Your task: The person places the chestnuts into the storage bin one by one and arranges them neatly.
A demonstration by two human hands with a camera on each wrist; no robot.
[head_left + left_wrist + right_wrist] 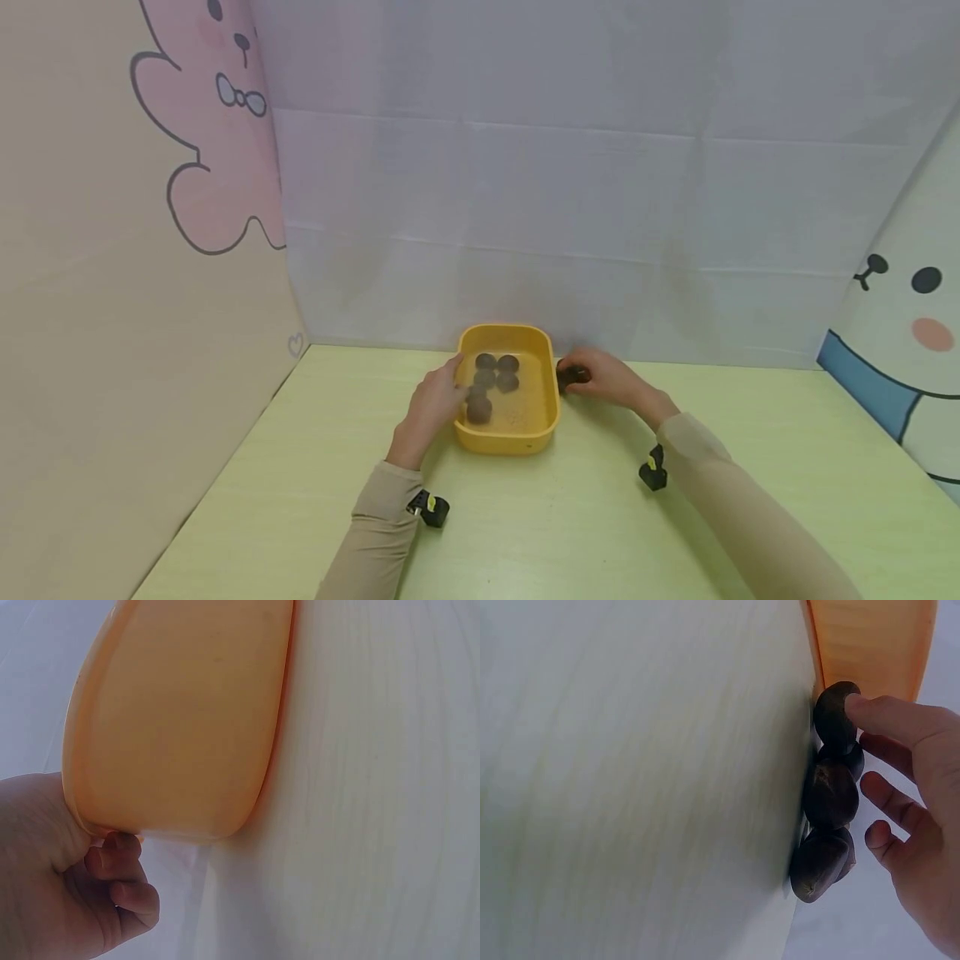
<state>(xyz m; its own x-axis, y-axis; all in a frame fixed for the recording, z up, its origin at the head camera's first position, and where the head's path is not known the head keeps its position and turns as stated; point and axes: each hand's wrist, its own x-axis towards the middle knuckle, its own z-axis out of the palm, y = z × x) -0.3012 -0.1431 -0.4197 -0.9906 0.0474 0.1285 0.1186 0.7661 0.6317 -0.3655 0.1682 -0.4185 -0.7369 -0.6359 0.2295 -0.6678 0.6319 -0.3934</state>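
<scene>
Several dark rounded pieces [507,382] lie inside the yellow tub [506,445], gathered toward its left and far part, with bare floor to their right. My left hand [431,404] grips the tub's left rim, fingers curled at the edge. Just outside the right wall, more dark pieces [829,795] sit bunched in a line, touching one another. My right hand [607,379] pinches the end piece [832,716], the one nearest the tub, while my lower fingers hang loosely curled beside the others. The tub stands on the pale yellow-green table [555,525], close to the whitish sheet [487,192] behind. A small black device [654,471] shows at my right cuff.
</scene>
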